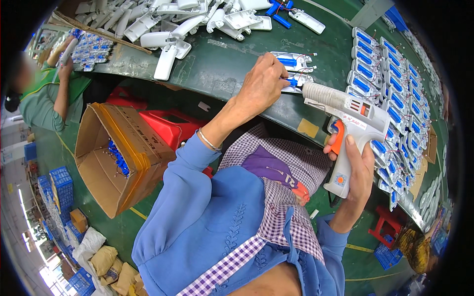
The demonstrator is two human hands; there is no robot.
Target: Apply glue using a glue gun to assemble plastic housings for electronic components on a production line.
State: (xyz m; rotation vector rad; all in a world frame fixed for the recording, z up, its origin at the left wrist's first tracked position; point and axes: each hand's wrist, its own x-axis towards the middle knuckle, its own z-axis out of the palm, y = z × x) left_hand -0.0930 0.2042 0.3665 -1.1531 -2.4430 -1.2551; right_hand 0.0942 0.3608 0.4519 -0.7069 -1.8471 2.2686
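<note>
My right hand (pixel 359 170) is wrapped round the handle of a white hot glue gun (pixel 368 116), fingers at its orange trigger. The gun's nozzle points left, at a white plastic shell (pixel 305 78) near the table's front edge. In that shell lies a blue battery (pixel 293 83). Bent over the shell's left end, my left hand (pixel 261 83) pinches the battery there; the fingertips are partly hidden. Just beyond is another white shell (pixel 302 68) with a blue battery (pixel 286 62) and thin wires.
Rows of shells with blue batteries (pixel 365 69) cover the table's right side. White shells (pixel 197 19) are heaped at the back left. A cardboard box (pixel 140 143) with blue batteries stands left of me, by a red stool (pixel 165 126). Another person (pixel 47 96) works at far left.
</note>
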